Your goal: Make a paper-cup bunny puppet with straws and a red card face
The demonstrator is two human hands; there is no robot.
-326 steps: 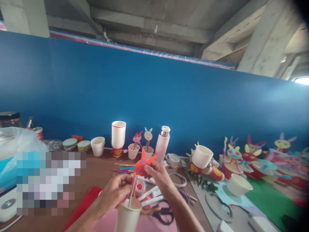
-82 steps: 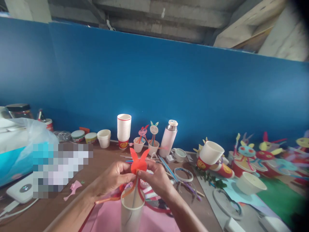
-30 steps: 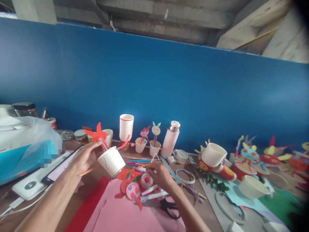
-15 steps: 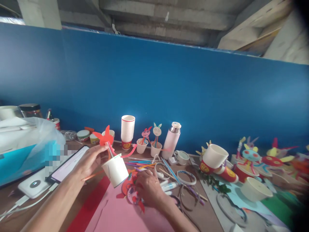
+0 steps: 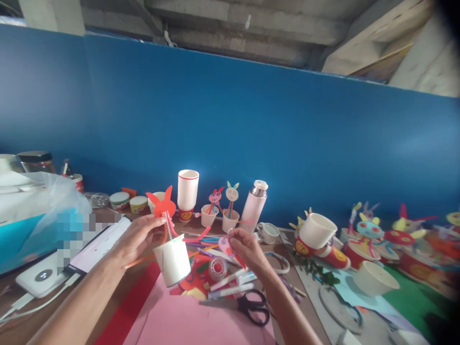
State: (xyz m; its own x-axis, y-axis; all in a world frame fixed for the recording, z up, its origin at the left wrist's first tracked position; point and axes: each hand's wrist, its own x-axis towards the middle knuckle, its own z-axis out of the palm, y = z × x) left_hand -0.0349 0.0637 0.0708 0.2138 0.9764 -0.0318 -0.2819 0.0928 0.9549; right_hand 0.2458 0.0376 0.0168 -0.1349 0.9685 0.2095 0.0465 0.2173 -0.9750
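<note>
My left hand (image 5: 142, 235) pinches a red paper rabbit-head cutout (image 5: 164, 207) on a stick that rises out of a white paper cup (image 5: 172, 263). The cup is tilted slightly above the pink paper, and pipe-cleaner-like strips stick out of it. My right hand (image 5: 244, 244) pinches a small pink paper face cutout (image 5: 225, 245) with red tips, lifted off the table. Under that hand lie a roll of tape (image 5: 217, 268), white markers (image 5: 230, 291), red paper scraps and black-handled scissors (image 5: 251, 306).
Behind stand a stack of paper cups (image 5: 188, 194), two cups with paper puppets (image 5: 230, 220) and a pink thermos (image 5: 254, 206). A phone (image 5: 98, 247) and a white power bank (image 5: 43, 277) are at left. More cups and decorated puppets (image 5: 370, 230) crowd the right.
My right hand has picked the pink face cutout up from the pile and moved it up and right. The tape, markers and scissors are uncovered. My left hand still holds the rabbit-head cutout.
</note>
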